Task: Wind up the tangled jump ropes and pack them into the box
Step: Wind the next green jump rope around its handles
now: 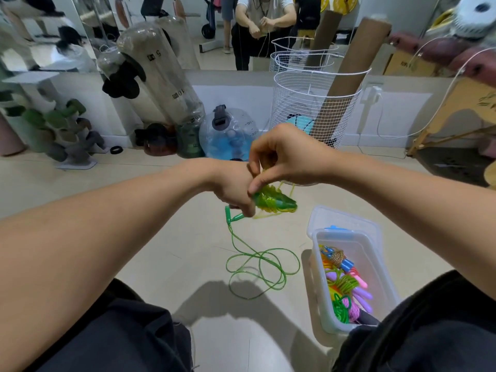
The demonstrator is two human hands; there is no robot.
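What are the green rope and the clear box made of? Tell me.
Thin green jump rope: seems glossy, translucent plastic cord; light passes through and it lies in springy loops. Clear rectangular storage box: seems frosted, semi-rigid plastic; the packed ropes show blurred through its walls.

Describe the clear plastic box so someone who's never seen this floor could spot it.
Look at the pale floor, right of the loose green jump rope by the person's right knee. The clear plastic box sits there, holding bright wound ropes, unlike the white wire basket by the wall.
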